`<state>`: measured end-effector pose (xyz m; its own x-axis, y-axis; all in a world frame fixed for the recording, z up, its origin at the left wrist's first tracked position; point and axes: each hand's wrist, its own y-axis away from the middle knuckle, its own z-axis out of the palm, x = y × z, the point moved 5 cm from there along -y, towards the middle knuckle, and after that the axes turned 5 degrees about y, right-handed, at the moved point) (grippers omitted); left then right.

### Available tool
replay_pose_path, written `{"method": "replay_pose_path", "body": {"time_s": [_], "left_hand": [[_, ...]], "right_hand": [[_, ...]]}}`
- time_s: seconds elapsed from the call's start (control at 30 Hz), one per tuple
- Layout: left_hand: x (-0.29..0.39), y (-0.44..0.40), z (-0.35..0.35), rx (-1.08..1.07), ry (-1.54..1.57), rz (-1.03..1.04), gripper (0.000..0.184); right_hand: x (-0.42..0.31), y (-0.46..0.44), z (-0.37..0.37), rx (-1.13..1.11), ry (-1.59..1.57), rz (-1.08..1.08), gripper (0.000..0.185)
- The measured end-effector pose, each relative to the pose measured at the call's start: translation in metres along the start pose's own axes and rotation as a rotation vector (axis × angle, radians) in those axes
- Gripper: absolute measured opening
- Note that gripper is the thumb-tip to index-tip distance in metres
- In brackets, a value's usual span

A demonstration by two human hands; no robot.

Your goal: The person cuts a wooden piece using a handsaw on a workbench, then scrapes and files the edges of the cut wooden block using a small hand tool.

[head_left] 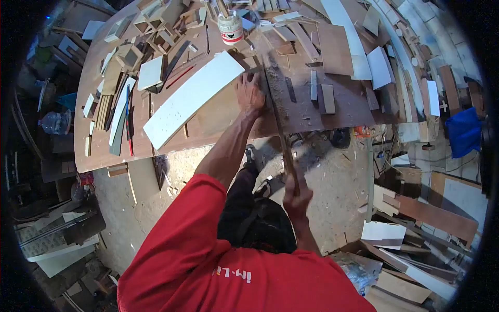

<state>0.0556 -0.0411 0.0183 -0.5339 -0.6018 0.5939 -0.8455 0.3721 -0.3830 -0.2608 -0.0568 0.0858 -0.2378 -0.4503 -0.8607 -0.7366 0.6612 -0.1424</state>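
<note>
My left hand (250,94) presses down on a small piece of wood near the table's middle, its fingers bent over the piece. Just left of it lies a long white board (195,99), set at a slant. My right hand (298,195) is closed around the lower end of a long, narrow saw (278,117), in front of the table's edge. The saw's blade runs up past the right side of my left hand and is partly blurred. Sawdust (275,83) lies beside the blade.
A brown table (312,117) bears a white jar (230,28) at the back, wood frames (130,54) at the left and small blocks (327,99) at the right. Wood offcuts (384,234) are piled on the floor at the right. A blue cloth (463,132) hangs far right.
</note>
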Motion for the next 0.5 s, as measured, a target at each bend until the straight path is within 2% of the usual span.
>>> {"method": "replay_pose_path", "body": {"time_s": [0.1, 0.17, 0.2, 0.27, 0.4, 0.47, 0.5], "left_hand": [[-0.001, 0.004, 0.002, -0.034, -0.021, -0.021, 0.049], [0.001, 0.003, 0.0, -0.023, 0.001, 0.036, 0.047], [0.0, 0.003, 0.003, -0.04, 0.003, 0.055, 0.047], [-0.002, 0.001, 0.003, 0.043, -0.048, 0.138, 0.038], [-0.001, 0.001, 0.001, -0.004, -0.038, 0.151, 0.037], [0.0, 0.001, 0.004, -0.028, -0.057, 0.139, 0.042], [-0.001, 0.001, 0.004, -0.041, -0.091, 0.099, 0.044]], "right_hand": [[-0.008, 0.026, -0.018, 0.077, 0.048, -0.063, 0.036], [-0.008, 0.02, -0.016, -0.019, 0.034, 0.03, 0.036], [-0.008, 0.009, -0.013, 0.001, 0.03, 0.045, 0.036], [-0.002, -0.019, 0.006, -0.092, 0.052, 0.12, 0.039], [-0.008, -0.041, 0.019, -0.008, 0.025, 0.003, 0.047], [-0.011, -0.041, 0.017, -0.014, -0.062, -0.066, 0.054], [-0.009, -0.038, 0.016, -0.161, -0.154, 0.06, 0.06]]}}
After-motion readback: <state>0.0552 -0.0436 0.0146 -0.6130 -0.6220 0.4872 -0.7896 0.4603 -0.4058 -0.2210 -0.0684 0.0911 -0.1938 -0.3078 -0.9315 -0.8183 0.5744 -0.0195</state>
